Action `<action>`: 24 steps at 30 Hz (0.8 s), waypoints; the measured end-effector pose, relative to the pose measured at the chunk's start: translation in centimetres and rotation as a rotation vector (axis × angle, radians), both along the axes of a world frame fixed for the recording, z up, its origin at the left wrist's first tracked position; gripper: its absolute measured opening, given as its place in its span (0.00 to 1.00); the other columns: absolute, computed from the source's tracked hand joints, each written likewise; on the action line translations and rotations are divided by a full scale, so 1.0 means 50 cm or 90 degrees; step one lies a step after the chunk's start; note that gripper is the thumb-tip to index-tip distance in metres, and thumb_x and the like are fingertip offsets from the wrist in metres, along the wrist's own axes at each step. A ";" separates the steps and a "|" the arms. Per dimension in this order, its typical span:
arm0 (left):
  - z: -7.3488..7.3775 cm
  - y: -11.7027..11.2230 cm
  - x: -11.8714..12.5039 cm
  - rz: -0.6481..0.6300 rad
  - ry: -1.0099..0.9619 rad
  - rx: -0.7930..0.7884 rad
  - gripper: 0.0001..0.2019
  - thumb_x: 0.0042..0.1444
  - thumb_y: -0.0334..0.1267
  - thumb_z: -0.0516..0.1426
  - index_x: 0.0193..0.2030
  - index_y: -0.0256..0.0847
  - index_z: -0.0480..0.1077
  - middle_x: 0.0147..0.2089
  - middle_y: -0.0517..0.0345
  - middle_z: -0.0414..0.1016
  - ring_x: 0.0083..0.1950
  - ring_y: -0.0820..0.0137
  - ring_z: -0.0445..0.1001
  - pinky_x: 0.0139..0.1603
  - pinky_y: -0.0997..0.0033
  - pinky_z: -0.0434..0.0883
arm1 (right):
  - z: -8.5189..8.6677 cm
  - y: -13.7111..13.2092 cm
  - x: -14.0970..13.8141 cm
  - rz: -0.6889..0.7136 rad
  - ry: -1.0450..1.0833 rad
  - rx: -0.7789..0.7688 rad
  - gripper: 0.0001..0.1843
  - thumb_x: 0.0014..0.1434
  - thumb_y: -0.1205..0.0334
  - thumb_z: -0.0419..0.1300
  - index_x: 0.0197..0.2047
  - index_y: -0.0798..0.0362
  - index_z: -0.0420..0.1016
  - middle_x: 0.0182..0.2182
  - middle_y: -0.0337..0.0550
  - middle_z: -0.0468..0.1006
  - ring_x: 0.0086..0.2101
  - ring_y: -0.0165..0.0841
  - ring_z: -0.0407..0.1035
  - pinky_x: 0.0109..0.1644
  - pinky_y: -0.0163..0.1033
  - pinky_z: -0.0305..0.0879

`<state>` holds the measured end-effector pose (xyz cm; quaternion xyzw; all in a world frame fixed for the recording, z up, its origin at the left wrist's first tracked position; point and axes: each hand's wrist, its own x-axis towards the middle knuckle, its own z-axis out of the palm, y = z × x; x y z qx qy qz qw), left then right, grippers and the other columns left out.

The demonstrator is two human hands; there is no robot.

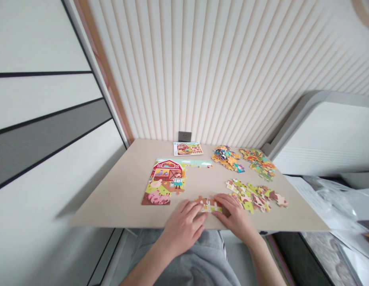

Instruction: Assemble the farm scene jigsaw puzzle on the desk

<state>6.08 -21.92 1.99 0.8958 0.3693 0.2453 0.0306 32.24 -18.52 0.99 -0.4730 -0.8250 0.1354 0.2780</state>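
Puzzle strip (208, 205) lies lengthwise left-to-right between both hands (184, 225) (234, 213).

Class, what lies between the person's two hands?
A short strip of puzzle pieces lies between the left hand and the right hand in the head view.

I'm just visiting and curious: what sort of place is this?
Probably a room in a home or office, I can't tell which: a table stands by a ribbed wall, a power socket shows at the table's back edge, and a partly built jigsaw lies on top.
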 end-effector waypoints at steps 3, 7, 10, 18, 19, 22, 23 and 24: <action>-0.003 0.002 -0.012 -0.006 0.005 -0.002 0.17 0.70 0.43 0.54 0.63 0.49 0.71 0.64 0.47 0.72 0.68 0.55 0.68 0.70 0.44 0.64 | 0.000 0.000 0.001 -0.005 -0.005 -0.007 0.24 0.67 0.51 0.63 0.64 0.43 0.73 0.59 0.50 0.77 0.59 0.48 0.71 0.67 0.60 0.65; 0.001 0.000 -0.016 -0.006 0.015 -0.007 0.20 0.70 0.43 0.54 0.67 0.47 0.68 0.65 0.48 0.72 0.68 0.57 0.68 0.72 0.46 0.62 | -0.001 0.002 0.003 0.000 -0.002 -0.009 0.24 0.67 0.51 0.63 0.65 0.43 0.72 0.59 0.50 0.77 0.59 0.48 0.70 0.67 0.61 0.64; 0.005 -0.003 -0.013 0.007 0.021 -0.012 0.20 0.70 0.43 0.54 0.67 0.46 0.67 0.65 0.50 0.71 0.68 0.58 0.68 0.73 0.47 0.61 | -0.001 0.003 0.004 0.008 0.001 -0.016 0.24 0.67 0.51 0.64 0.65 0.43 0.72 0.59 0.50 0.77 0.58 0.47 0.71 0.67 0.60 0.65; -0.001 -0.012 -0.014 0.074 0.014 -0.027 0.20 0.68 0.43 0.57 0.65 0.48 0.69 0.75 0.47 0.58 0.75 0.52 0.58 0.74 0.43 0.61 | -0.012 0.004 0.016 0.010 0.038 -0.004 0.23 0.66 0.52 0.65 0.63 0.42 0.75 0.58 0.49 0.77 0.57 0.46 0.72 0.62 0.55 0.70; -0.003 -0.012 -0.014 0.080 0.012 -0.026 0.20 0.68 0.44 0.57 0.65 0.49 0.70 0.74 0.47 0.58 0.74 0.52 0.59 0.73 0.44 0.62 | -0.012 0.004 0.017 0.009 0.038 -0.004 0.23 0.66 0.52 0.65 0.63 0.42 0.75 0.58 0.49 0.77 0.57 0.46 0.72 0.62 0.55 0.70; -0.006 -0.013 -0.015 0.088 0.012 -0.018 0.20 0.68 0.45 0.57 0.65 0.51 0.70 0.73 0.48 0.61 0.73 0.53 0.61 0.73 0.45 0.63 | -0.012 0.004 0.017 0.006 0.034 -0.002 0.23 0.66 0.52 0.65 0.63 0.42 0.75 0.58 0.50 0.77 0.57 0.46 0.72 0.62 0.55 0.70; -0.007 -0.013 -0.015 0.090 0.015 -0.014 0.20 0.68 0.45 0.58 0.65 0.51 0.70 0.72 0.48 0.62 0.73 0.54 0.61 0.73 0.45 0.63 | -0.011 0.004 0.017 0.005 0.031 -0.001 0.23 0.66 0.52 0.65 0.63 0.42 0.75 0.58 0.50 0.77 0.57 0.46 0.72 0.63 0.55 0.70; -0.008 -0.014 -0.015 0.091 0.018 -0.009 0.21 0.68 0.45 0.58 0.66 0.51 0.70 0.72 0.49 0.62 0.73 0.54 0.62 0.73 0.46 0.63 | -0.010 0.004 0.017 0.004 0.026 -0.001 0.23 0.66 0.52 0.65 0.63 0.42 0.75 0.58 0.50 0.77 0.57 0.46 0.72 0.63 0.56 0.70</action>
